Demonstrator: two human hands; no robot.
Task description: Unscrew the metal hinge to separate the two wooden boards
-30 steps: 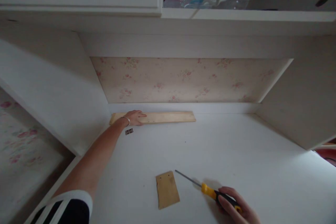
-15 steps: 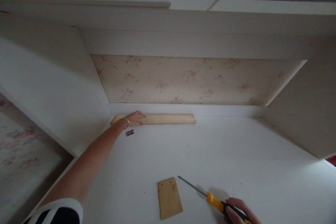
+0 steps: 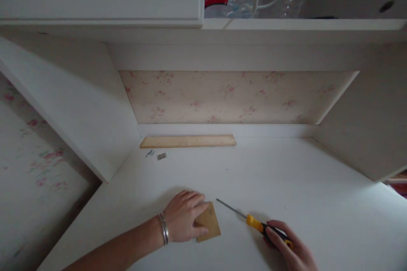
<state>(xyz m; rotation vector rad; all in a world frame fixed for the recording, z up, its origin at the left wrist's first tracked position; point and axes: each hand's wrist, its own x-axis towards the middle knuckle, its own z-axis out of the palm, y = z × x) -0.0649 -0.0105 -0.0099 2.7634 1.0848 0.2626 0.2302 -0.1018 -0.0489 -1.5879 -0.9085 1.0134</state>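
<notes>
The small flat tan wooden plate (image 3: 209,222) under your left hand (image 3: 184,221) looks light, stiff and thin, likely to slide on the smooth white desk top (image 3: 286,186); its edges seem the best hold. Your left hand lies spread and flat, fingers (image 3: 199,201) covering the plate's near-left part, pressing rather than grasping. Just right of it, your right hand (image 3: 291,249) is closed around the yellow-and-black screwdriver (image 3: 254,223), its thin metal shaft pointing toward the plate, tip near its corner.
</notes>
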